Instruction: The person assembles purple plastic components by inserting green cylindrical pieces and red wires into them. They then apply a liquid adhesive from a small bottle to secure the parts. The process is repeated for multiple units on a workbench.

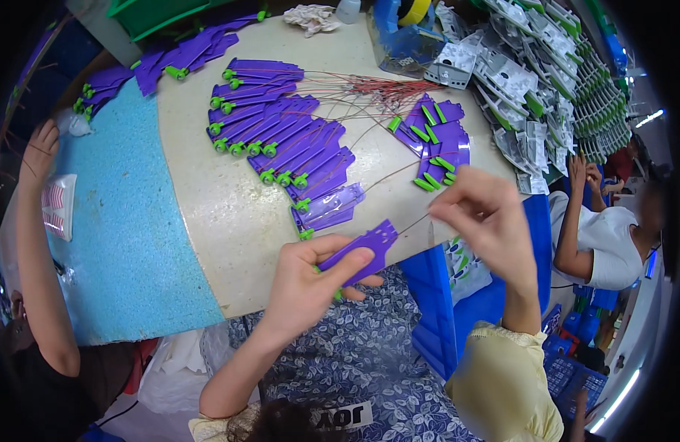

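Near the table's front edge, my left hand [299, 280] grips a flat purple plastic part [378, 239] with small holes at its far end and green bits at its lower end. My thumb presses on its face. To the right, the fingers of my right hand [491, 217] pinch a thin wire [415, 223] that reaches the purple part's holed end. Beyond my hands lies a curved row of similar purple parts [277, 129] with green ends, overlapping each other. Red and dark wires [388, 87] fan out from them. More purple parts [449, 136] with green pegs lie to the right.
Grey and green parts [520, 81] pile up at the back right, beside a blue tape dispenser [406, 37]. A crumpled cloth [312, 18] and a green bin [152, 15] are at the back. Another person's arm [41, 243] rests at the left blue mat [126, 214]. Someone in white [609, 243] works at right.
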Motion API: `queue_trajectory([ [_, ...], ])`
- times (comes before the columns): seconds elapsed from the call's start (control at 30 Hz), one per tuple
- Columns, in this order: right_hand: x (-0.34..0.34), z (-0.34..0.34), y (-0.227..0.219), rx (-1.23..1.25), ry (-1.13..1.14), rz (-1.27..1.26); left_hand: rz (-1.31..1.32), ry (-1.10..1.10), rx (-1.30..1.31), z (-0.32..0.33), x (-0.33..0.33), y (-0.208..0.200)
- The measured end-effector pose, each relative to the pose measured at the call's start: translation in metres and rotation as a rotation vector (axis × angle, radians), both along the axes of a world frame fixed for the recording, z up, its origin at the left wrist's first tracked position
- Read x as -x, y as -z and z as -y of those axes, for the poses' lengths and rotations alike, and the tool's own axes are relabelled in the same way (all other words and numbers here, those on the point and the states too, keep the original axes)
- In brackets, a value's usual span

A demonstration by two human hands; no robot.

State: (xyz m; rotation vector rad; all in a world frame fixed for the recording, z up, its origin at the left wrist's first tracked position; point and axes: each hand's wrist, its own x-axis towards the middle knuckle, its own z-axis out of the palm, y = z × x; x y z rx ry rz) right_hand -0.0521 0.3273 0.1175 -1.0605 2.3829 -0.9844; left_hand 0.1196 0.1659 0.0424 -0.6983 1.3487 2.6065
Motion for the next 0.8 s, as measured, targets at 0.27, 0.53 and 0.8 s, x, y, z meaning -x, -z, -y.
queue_trajectory([
  [0.27,-0.017,-0.009,-0.003,-0.012,-0.124,0.011,0.126,0.002,-0.123,0.005,0.001,-0.002],
  [0.53,0.096,-0.021,0.043,0.050,0.031,-0.475,0.046,0.043,0.348,-0.009,-0.009,-0.002],
  [0.8,0.134,-0.017,0.057,-0.113,-0.040,-0.567,-0.192,0.119,1.571,0.001,-0.015,-0.013],
])
